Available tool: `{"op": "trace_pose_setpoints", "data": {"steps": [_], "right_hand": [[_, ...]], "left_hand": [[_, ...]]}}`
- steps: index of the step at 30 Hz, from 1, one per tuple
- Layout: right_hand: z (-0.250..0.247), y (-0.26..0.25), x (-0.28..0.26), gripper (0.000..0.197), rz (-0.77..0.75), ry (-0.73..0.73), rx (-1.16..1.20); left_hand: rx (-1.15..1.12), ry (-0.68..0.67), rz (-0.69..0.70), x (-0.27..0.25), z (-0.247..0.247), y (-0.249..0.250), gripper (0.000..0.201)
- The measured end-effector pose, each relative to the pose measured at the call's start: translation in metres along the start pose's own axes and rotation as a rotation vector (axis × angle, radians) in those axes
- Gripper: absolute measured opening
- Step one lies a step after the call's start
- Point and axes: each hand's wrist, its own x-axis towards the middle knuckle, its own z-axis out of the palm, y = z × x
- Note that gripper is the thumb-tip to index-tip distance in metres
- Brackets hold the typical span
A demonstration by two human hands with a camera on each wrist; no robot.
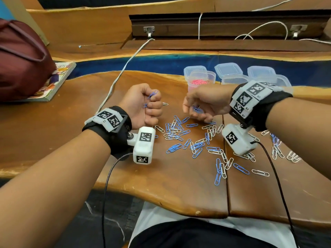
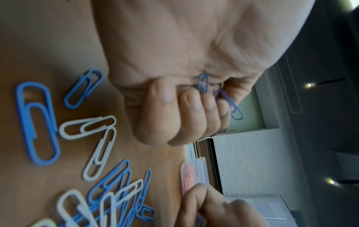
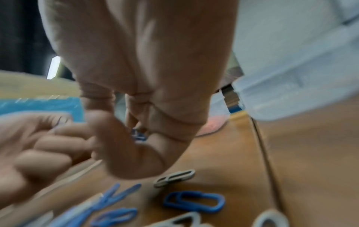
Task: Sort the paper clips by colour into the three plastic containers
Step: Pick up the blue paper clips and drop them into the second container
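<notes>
head: left hand (image 1: 143,102) fisted on blue clips (image 1: 151,94); right hand (image 1: 200,106) grips more blue. Loose blue/white pile (image 1: 189,138) on tabletop (image 1: 179,190), just near of both. Far right: pink-filled container (image 1: 199,81); two containers (image 1: 232,77), contents unclear.
left wrist: fingers (image 2: 194,110) curled round clips.
right wrist: blurred; pinches blue clip (image 3: 139,136).

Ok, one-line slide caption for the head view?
Both hands, left and right, grip blue clips above mixed blue-and-white clips; pink ones fill one container.
</notes>
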Motion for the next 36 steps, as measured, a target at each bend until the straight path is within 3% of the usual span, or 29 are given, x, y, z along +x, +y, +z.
{"op": "trace_pose_setpoints", "data": {"steps": [4,6,12,18,20,24,26,30,33,36], "right_hand": [[0.004,0.004,-0.001,0.021,-0.124,0.146,-0.643],[0.009,0.007,-0.003,0.022,-0.177,0.152,-0.855],[0.015,0.006,-0.004,0.014,-0.182,0.110,-1.013],[0.023,0.004,-0.007,0.017,-0.125,0.069,-1.091],[0.022,0.003,-0.008,0.025,-0.121,0.104,-1.029],[0.019,-0.004,-0.010,0.021,-0.116,0.129,-0.398],[0.019,-0.008,-0.011,0.023,-0.146,0.138,-0.196],[0.028,-0.016,-0.010,0.025,-0.165,0.023,-0.001],[0.030,-0.015,-0.004,0.047,-0.164,-0.072,0.153],[0.031,-0.017,-0.002,0.041,-0.154,-0.136,0.305]], "left_hand": [[-0.029,0.094,0.026,0.004,0.000,-0.005,0.040],[-0.024,0.125,0.035,0.005,0.001,-0.006,0.042],[0.071,0.118,-0.017,0.005,0.007,-0.003,0.026],[0.156,0.254,-0.138,0.013,0.011,-0.004,0.052],[0.117,0.265,-0.115,0.014,0.013,-0.003,0.054],[-0.174,0.226,0.074,0.009,0.018,0.008,0.056],[-0.269,0.188,0.157,0.008,0.024,0.014,0.052],[-0.353,0.133,0.266,0.009,0.035,0.017,0.048],[-0.372,0.132,0.343,0.012,0.045,0.016,0.048],[-0.277,0.141,0.411,0.012,0.053,0.014,0.049]]}}
